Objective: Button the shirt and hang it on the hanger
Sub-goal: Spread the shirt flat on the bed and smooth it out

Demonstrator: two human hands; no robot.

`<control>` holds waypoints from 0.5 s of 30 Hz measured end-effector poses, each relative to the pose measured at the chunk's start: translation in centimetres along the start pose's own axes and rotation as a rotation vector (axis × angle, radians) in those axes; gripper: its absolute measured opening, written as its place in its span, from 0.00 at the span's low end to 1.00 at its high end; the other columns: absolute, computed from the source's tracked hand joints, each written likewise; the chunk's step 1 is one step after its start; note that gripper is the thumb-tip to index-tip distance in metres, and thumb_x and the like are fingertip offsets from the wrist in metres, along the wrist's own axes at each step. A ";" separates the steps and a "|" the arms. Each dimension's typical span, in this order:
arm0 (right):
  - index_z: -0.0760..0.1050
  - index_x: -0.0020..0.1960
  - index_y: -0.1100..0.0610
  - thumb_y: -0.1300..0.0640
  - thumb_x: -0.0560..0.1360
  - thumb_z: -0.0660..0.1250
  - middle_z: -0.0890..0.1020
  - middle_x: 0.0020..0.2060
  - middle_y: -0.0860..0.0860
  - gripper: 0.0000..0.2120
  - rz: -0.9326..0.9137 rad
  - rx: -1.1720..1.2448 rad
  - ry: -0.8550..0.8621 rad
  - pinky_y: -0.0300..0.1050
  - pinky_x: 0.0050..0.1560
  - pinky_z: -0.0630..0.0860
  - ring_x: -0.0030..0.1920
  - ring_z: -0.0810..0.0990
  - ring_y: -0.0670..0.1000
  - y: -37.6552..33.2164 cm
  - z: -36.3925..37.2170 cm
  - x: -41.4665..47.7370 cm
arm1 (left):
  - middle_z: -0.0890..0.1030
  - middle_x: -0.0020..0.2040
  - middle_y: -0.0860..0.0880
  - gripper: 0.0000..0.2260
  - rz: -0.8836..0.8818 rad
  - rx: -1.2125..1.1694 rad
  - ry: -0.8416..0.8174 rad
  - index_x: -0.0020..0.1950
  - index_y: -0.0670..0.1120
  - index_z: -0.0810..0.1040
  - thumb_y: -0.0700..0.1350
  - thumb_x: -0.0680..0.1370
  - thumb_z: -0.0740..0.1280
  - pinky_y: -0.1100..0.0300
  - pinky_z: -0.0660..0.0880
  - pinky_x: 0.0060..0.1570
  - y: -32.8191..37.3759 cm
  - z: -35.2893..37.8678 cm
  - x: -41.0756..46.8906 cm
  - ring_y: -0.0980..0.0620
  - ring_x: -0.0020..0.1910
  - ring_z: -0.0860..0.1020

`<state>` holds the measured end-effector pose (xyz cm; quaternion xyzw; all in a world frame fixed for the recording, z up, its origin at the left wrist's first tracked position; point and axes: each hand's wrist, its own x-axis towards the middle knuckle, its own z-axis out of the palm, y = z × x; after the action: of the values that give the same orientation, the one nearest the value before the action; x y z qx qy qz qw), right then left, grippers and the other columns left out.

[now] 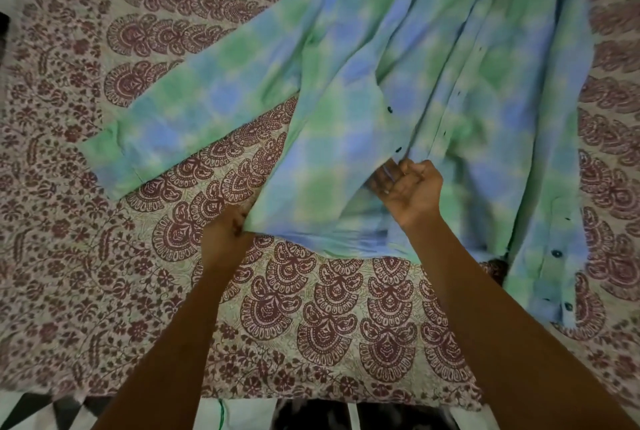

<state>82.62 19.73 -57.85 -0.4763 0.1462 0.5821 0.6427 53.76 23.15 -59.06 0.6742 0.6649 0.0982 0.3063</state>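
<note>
The shirt (433, 83) lay spread open on the patterned bedspread (138, 291), collar away from the person, with one sleeve (194, 100) stretched flat to the left. The left hand (225, 232) gripped the bottom corner of a front panel, fingers curled into the cloth. The right hand (410, 187) held that panel's front edge just below a dark button (398, 149), fingers closed on the fabric. Judgement: both grips served to pull the panel taut and draw it toward the opposite edge for alignment. No button appeared fastened. No hanger was in view; hanging was not yet done.
</note>
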 end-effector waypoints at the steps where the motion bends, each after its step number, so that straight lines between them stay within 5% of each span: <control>1: 0.68 0.29 0.54 0.56 0.63 0.59 0.75 0.28 0.50 0.04 0.016 -0.014 0.020 0.47 0.44 0.71 0.33 0.74 0.53 0.2 0.1 0.3 | 0.70 0.29 0.50 0.09 -0.001 0.027 -0.017 0.36 0.43 0.69 0.37 0.69 0.70 0.63 0.58 0.27 0.2 0.2 0.1 0.48 0.30 0.69; 5: 0.67 0.37 0.54 0.62 0.76 0.55 0.74 0.22 0.47 0.10 0.035 -0.139 0.008 0.40 0.32 0.75 0.24 0.73 0.46 0.9 1.3 0.9 | 0.73 0.48 0.41 0.14 0.087 0.133 -0.039 0.54 0.37 0.71 0.32 0.69 0.67 0.60 0.62 0.30 1.7 1.0 0.7 0.44 0.38 0.72; 9: 0.70 0.48 0.49 0.64 0.77 0.59 0.74 0.21 0.46 0.10 -0.055 -0.121 0.025 0.34 0.25 0.69 0.19 0.68 0.44 0.2 2.5 0.9 | 0.75 0.53 0.39 0.17 0.172 0.195 -0.101 0.55 0.39 0.73 0.30 0.68 0.65 0.54 0.70 0.35 1.9 1.0 1.4 0.38 0.44 0.76; 12: 0.75 0.50 0.51 0.62 0.73 0.67 0.78 0.31 0.47 0.08 -0.130 -0.422 0.090 0.34 0.27 0.66 0.24 0.70 0.43 -1.0 2.6 0.7 | 0.76 0.53 0.38 0.17 0.207 0.214 -0.126 0.54 0.39 0.76 0.29 0.67 0.67 0.49 0.75 0.40 1.6 0.7 1.6 0.37 0.44 0.77; 15: 0.77 0.47 0.57 0.62 0.68 0.70 0.77 0.37 0.52 0.09 -0.359 -0.643 0.334 0.37 0.38 0.74 0.32 0.74 0.43 -1.7 0.5 0.3 | 0.76 0.49 0.36 0.15 0.207 0.200 -0.112 0.50 0.37 0.77 0.28 0.65 0.66 0.49 0.74 0.38 1.3 0.5 1.5 0.36 0.41 0.77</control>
<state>84.02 20.54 -57.02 -0.7590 -0.0262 0.3913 0.5197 55.25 24.57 -59.12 0.7706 0.5802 0.0246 0.2626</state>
